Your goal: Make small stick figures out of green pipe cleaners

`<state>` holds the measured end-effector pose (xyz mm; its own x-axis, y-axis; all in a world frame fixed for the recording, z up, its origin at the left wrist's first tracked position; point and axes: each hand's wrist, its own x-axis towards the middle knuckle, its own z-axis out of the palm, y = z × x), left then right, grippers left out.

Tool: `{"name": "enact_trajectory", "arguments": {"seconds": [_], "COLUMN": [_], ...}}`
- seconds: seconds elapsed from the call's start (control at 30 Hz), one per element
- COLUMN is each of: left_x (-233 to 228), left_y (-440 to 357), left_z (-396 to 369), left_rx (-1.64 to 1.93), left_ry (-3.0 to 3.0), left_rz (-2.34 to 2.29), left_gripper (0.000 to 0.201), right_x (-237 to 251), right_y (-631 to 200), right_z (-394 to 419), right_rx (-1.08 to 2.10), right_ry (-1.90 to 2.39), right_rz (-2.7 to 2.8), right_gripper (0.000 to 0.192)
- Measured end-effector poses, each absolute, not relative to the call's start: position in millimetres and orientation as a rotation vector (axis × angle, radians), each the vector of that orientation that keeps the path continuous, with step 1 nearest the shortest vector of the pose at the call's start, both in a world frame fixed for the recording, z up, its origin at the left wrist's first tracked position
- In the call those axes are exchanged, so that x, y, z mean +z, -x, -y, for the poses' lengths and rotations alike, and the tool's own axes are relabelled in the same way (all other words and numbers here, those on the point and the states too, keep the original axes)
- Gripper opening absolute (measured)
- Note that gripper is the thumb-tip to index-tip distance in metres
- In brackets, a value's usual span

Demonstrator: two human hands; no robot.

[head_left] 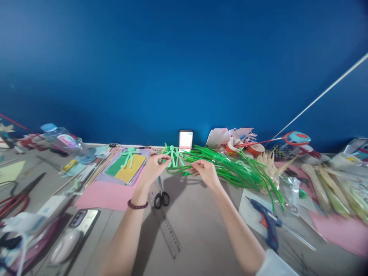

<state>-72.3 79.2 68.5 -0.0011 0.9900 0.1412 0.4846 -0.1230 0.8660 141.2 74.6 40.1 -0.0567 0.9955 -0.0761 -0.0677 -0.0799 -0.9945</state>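
My right hand (205, 171) pinches a green pipe cleaner (180, 169), whose loose end reaches left toward my other hand. My left hand (155, 168), with a beaded bracelet at the wrist, has thumb and forefinger closed together; what lies between them, if anything, is too small to see. Just behind the hands stand light green figures (172, 153) made of bent stems, close to the wall. A large bundle of green pipe cleaners (230, 165), partly in clear plastic, spreads to the right. Black scissors (161, 200) lie across a clear ruler (166, 230) below my left hand.
Coloured sheets (135, 168) with another green figure (129, 157) and pink paper (103, 195) lie left. A phone (86, 220), mouse (66, 245) and bottle (64, 138) stand farther left. On the right are a blue glue gun (266, 222) and corn husks (330, 188). A blue wall (184, 76) closes the back.
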Motion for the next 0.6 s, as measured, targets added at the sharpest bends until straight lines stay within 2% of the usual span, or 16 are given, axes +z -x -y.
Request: {"name": "enact_trajectory", "arguments": {"seconds": [0.17, 0.3, 0.6], "left_x": [72, 60, 61], "left_y": [51, 32, 19], "left_z": [-72, -72, -68], "left_rx": [0.832, 0.771, 0.954], "left_ry": [-1.736, -1.674, -1.464], "left_rz": [-1.236, -1.175, -1.237], "left_gripper": [0.030, 0.030, 0.029], "right_x": [38, 39, 51], "right_y": [-139, -138, -140], "right_z": [-73, -72, -69], "right_rx": [1.426, 1.388, 1.207], "right_ry": [1.160, 1.135, 1.131], "right_rz": [1.230, 1.261, 1.317], "right_gripper": [0.032, 0.031, 0.035]}}
